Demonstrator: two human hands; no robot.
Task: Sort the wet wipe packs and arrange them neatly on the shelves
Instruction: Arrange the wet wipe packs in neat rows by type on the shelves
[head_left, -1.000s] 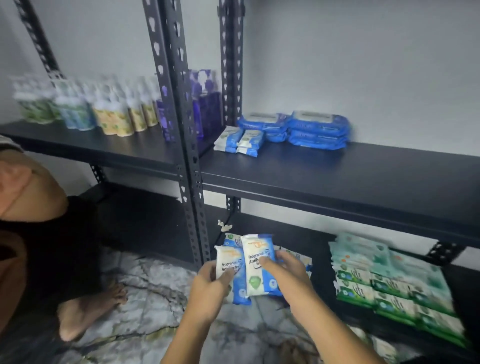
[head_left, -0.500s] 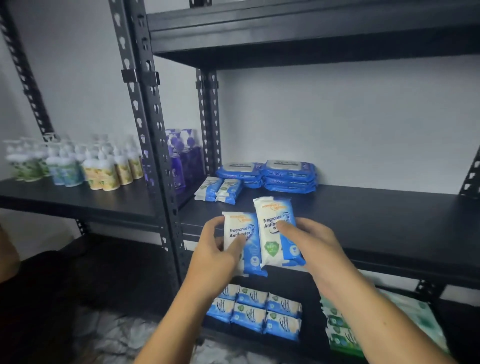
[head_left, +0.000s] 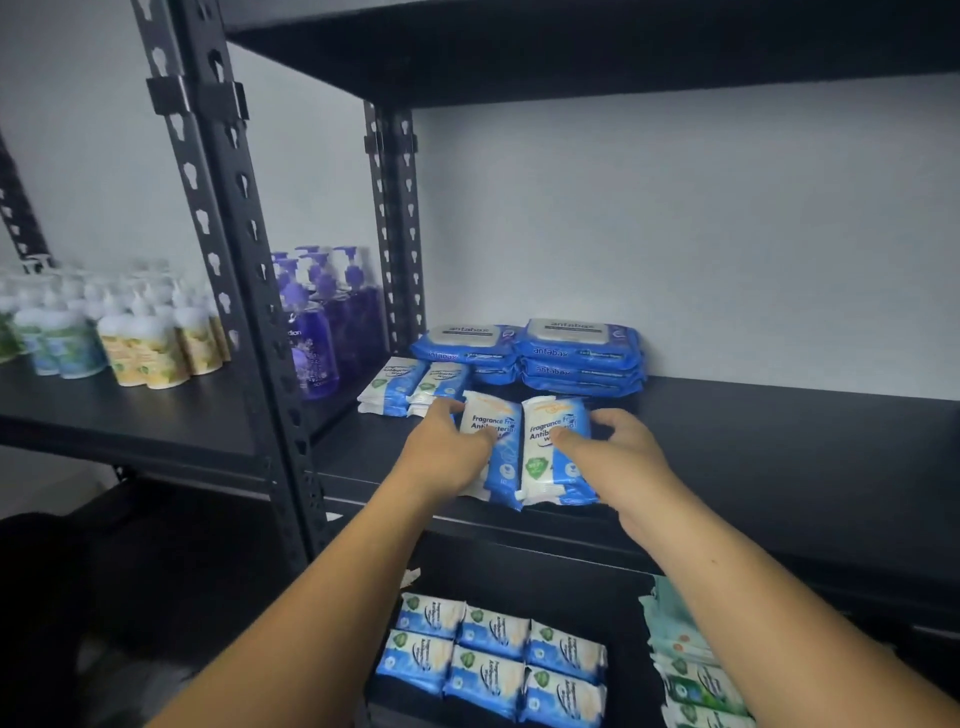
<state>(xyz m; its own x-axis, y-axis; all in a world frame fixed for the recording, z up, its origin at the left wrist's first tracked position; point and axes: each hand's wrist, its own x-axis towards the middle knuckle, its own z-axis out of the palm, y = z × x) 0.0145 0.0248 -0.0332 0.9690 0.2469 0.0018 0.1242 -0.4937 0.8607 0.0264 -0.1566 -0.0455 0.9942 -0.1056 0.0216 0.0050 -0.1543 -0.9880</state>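
Two small blue-and-white antibacterial wipe packs lie side by side at the front of the black middle shelf (head_left: 753, 457). My left hand (head_left: 449, 452) grips the left pack (head_left: 498, 447); my right hand (head_left: 618, 452) grips the right pack (head_left: 550, 452). Just behind them sit two more small packs (head_left: 410, 384) and two stacks of large blue Antabax packs (head_left: 576, 353). On the lower shelf several small blue packs (head_left: 493, 654) form neat rows, with green packs (head_left: 691, 675) stacked to their right.
Black steel uprights (head_left: 244, 291) divide the shelving. Purple pump bottles (head_left: 327, 322) and several white pump bottles (head_left: 135, 338) stand on the left shelf. An upper shelf (head_left: 571, 57) overhangs. The white wall is behind.
Both hands rose from near the floor and carried the two small packs up and forward onto the middle shelf, where they now rest on the front edge.
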